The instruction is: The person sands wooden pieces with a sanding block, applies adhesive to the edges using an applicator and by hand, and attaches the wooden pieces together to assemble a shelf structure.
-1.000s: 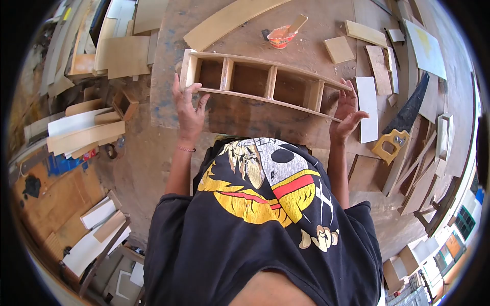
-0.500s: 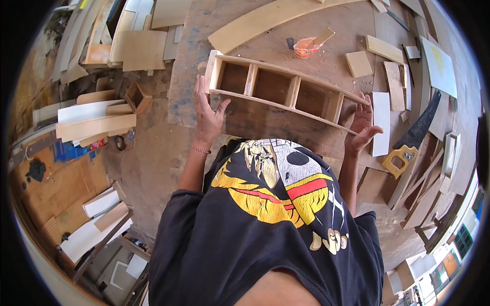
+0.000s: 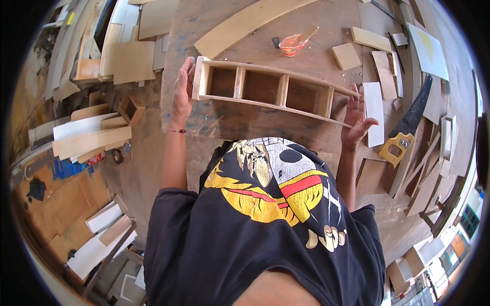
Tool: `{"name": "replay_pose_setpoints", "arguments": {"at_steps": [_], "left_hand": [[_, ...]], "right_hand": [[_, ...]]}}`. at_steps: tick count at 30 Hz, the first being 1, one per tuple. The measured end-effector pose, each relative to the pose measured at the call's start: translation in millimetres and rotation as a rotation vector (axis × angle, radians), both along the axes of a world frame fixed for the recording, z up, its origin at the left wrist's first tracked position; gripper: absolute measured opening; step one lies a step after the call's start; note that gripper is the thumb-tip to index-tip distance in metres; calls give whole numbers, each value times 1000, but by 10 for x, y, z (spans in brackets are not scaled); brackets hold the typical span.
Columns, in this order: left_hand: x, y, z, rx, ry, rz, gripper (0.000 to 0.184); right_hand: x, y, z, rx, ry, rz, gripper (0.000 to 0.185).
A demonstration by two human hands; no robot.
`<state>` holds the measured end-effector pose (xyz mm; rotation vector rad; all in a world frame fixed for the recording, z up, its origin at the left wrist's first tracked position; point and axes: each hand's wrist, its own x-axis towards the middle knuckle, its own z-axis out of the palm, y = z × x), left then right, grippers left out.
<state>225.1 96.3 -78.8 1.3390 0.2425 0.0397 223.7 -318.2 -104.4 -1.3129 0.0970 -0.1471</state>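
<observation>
A narrow wooden frame [image 3: 282, 92], split by crosspieces into several compartments, stands in front of me on the brown worktable [image 3: 229, 125]. At its left end my left hand [image 3: 182, 97] is upright with fingers stretched out, alongside the end piece; whether it touches cannot be told. My right hand [image 3: 356, 118] is at the right end, palm facing the frame, fingers extended and thumb spread. Its fingertips are close to the ends of the long rails. Neither hand is wrapped around the wood.
Beyond the frame lie a curved board [image 3: 240, 28] and an orange cup [image 3: 290, 47] with a flat stick. To the right are wood offcuts [image 3: 346, 56], a white strip [image 3: 373, 113] and a handsaw [image 3: 398, 145]. Stacked boards [image 3: 92, 140] lie at left.
Both hands have shifted slightly outward from the frame's ends, and the left hand has turned more edge-on. The view has shifted a little; the frame stays in about the same place on the table.
</observation>
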Motion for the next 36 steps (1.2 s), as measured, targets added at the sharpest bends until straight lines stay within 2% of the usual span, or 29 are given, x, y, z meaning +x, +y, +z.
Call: {"name": "replay_pose_setpoints", "arguments": {"at_steps": [3, 5, 9, 11, 15, 17, 18, 20, 29, 36], "left_hand": [[51, -24, -96, -66, 27, -31, 61], [51, 18, -143, 107, 48, -104, 58], [55, 14, -139, 83, 74, -93, 54], [73, -4, -77, 283, 60, -64, 52], [185, -52, 116, 356, -43, -118, 51], [246, -108, 320, 620, -92, -141, 48], [271, -119, 374, 620, -92, -141, 48], [313, -132, 431, 1060, -164, -247, 41], [365, -126, 291, 1144, -288, -198, 25], [347, -158, 283, 1063, -247, -171, 24]], "right_hand": [[10, 27, 29, -25, -26, 8, 112], [14, 30, 28, 2, -32, 6, 112], [8, -3, -5, -38, -39, 47, 111], [9, -8, -12, -57, -38, 61, 111], [8, -21, -27, -59, -36, 64, 111], [10, -33, -39, -53, -35, 63, 111], [11, -38, -41, -50, -37, 67, 111], [8, -40, -53, -46, -39, 70, 111], [-2, -7, 9, -122, 2, 40, 110], [4, -11, -7, -116, -8, 49, 110]]}}
